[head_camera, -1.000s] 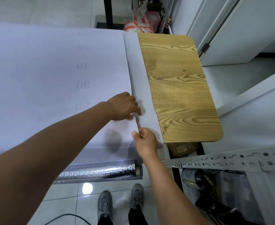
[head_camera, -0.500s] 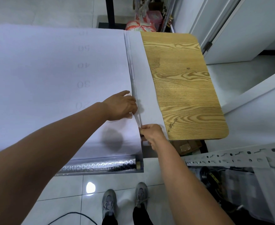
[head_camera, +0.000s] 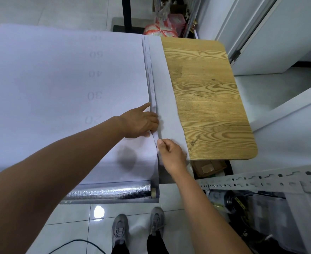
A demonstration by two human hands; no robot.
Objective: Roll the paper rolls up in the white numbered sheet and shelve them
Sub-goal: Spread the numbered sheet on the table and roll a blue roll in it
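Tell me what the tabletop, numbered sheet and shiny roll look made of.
The tabletop: wood or wood-look laminate, matte; bold yellow-brown grain, rounded corners. The white numbered sheet: probably thin paper, matte; its numbers look faint, as if showing through. The silver roll: likely embossed metallic foil; glossy pebbled highlights, tan core at its end.

Left hand (head_camera: 142, 121) flat on white numbered sheet (head_camera: 59, 79), right hand (head_camera: 171, 154) pinching its edge, wooden table (head_camera: 206, 98) beneath

You have one view, a wide-angle camera on your head, facing forward and steeply down onto the white numbered sheet (head_camera: 59, 79) on the wooden table (head_camera: 206, 99). It sits close above, catching your shoes (head_camera: 120, 231) below the near edge.
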